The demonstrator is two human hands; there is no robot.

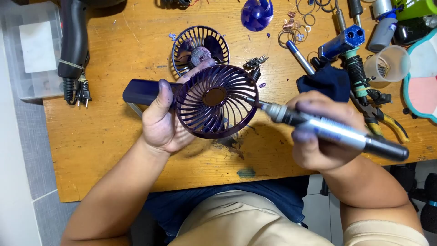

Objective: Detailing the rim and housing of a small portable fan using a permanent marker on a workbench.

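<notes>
My left hand [161,120] grips a dark purple handheld fan [214,101] by the neck, its round grille facing up and its handle [143,92] sticking out to the left. My right hand [325,132] holds a silver and black electric screwdriver [337,133], whose tip touches the right rim of the fan's grille. A second purple grille cover [200,48] lies on the wooden table [100,136] just behind the fan. A blue fan blade [257,13] rests farther back.
A black heat gun with its cord [73,50] lies at the left by a clear plastic box [32,45]. Small rings, a blue tool [341,43], pliers [382,118], a clear cup [387,64] and a dark cloth [325,82] crowd the right side.
</notes>
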